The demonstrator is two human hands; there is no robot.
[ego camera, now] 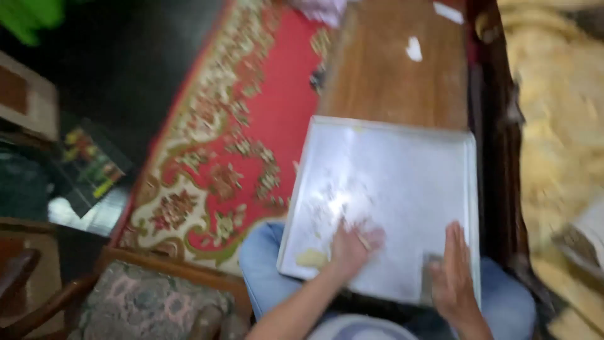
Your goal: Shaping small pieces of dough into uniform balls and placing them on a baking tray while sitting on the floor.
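- A red carpet [277, 107] with a cream and green floral border fills the middle of the frame, running from the top centre down toward the lower left; dark floor lies beyond it in the upper left.
- A long wooden table [393, 69] stretches up the upper centre, with a couple of white scraps on its top.
- A large square metal baking tray [402, 182] sits in the lower centre, its far edge on the near end of the table and its near edge over the person's knees in blue jeans [261, 264].
- The tray's surface is smeared with pale floury residue, and a small lump of dough [313, 257] lies near its lower left corner.
- The left hand [353, 247] presses down on the tray just right of that lump; motion blur hides whether its fingers clench anything.
- The right hand [452, 267] lies flat on the tray's lower right part, fingers stretched and grasping nothing, just beside a small grey scraper-like piece [430, 277].
- A patterned cushioned chair [145, 302] stands in the lower left corner.
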